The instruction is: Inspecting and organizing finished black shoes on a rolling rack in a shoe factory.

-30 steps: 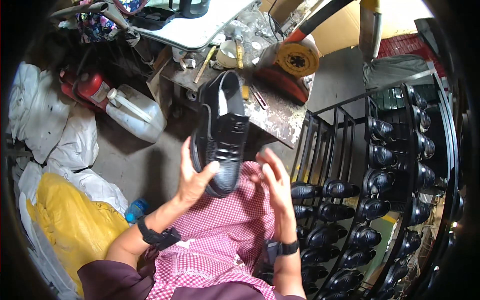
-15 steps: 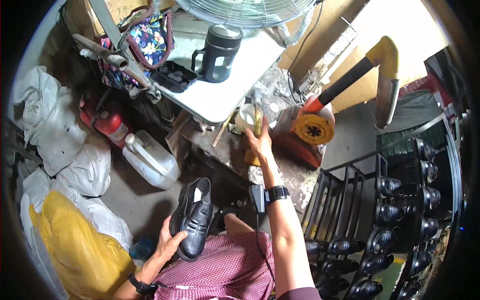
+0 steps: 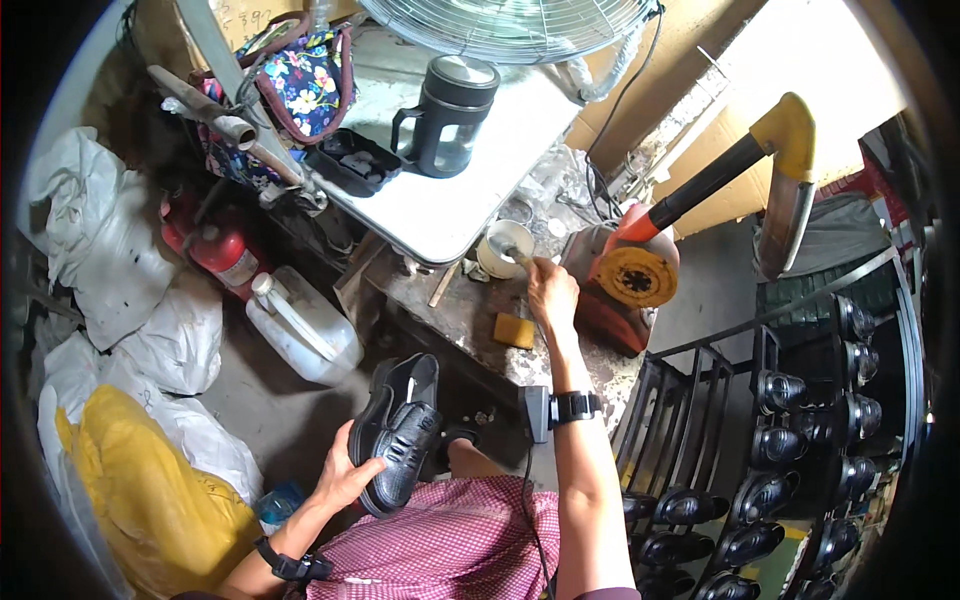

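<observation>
My left hand [image 3: 347,472] is closed round the heel side of a black leather shoe [image 3: 402,440], its opening turned up and away from me above my lap. My right hand [image 3: 553,295] grips a small brush [image 3: 516,254], whose far end dips into a white cup [image 3: 499,243] on the worn bench [image 3: 440,318]. The brush leans toward my hand, and its tip inside the cup is hard to make out. Close to my right wrist lies a yellow-brown block [image 3: 514,331] on the bench.
Right of the cup stands an orange machine [image 3: 632,277] with a yellow disc and bent pipe. A rack [image 3: 765,370] of black shoes fills the right side. A dark mug [image 3: 455,118] sits on the white table; a jug [image 3: 303,330] and sacks are at left.
My right hand has tilted the brush from upright to leaning toward me, and my fingers have curled round it. The shoe has shifted slightly right in my left hand.
</observation>
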A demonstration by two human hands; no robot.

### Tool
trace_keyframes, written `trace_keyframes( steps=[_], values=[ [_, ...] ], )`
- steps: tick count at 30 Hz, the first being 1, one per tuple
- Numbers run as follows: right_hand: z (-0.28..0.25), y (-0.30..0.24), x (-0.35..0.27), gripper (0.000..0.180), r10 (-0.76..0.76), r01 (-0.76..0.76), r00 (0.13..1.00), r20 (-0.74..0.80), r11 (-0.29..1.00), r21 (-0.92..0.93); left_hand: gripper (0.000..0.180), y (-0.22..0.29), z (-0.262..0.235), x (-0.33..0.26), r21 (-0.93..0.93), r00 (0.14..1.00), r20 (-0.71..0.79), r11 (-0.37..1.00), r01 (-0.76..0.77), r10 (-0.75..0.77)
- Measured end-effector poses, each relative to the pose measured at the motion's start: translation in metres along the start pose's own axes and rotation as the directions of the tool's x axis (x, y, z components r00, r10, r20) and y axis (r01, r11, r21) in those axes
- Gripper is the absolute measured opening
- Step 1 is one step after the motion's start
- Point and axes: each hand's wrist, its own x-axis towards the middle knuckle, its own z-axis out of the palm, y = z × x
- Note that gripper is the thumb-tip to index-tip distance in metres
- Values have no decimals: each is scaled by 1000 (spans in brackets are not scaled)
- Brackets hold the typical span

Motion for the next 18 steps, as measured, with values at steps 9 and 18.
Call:
trace_keyframes(
  steps=[9, 18],
  values=[
    [-46, 6, -26, 26, 288, -350, 933, 217, 582, 734, 74, 7, -22, -6, 180, 984, -16, 968, -173, 178],
    [-127, -40, -144, 28, 88, -496, 857, 507, 404, 769, 77, 53, -41, -23, 322, 984, 1, 932, -167, 176]
  ],
)
